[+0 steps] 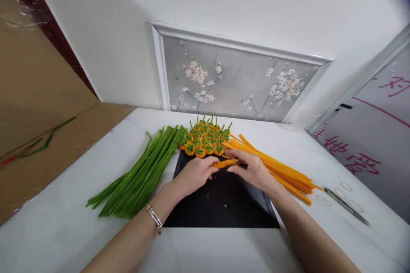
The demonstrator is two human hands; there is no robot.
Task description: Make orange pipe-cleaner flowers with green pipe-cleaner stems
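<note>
Above a black mat (218, 204), an orange pipe cleaner piece (224, 164), folded or coiled into a short thick strip, is stretched level between my two hands. Its left end is pinched by my left hand (197, 174), which has a silver bangle at the wrist. At the other end, the fingers of my right hand (251, 168) close on it. Just beyond my hands stands a cluster of small orange pumpkin-like pieces (206, 138) with green tops and upright green stems. My fingertips hide parts of the strip's ends.
Long green pipe cleaners (144, 175) lie in a bundle on the left of the white table (96, 239). Orange pipe cleaners (278, 168) fan out at right, near scissors or tweezers (347, 207) and several thin rings (340, 193). Behind rises a wall with a flowered panel (237, 81).
</note>
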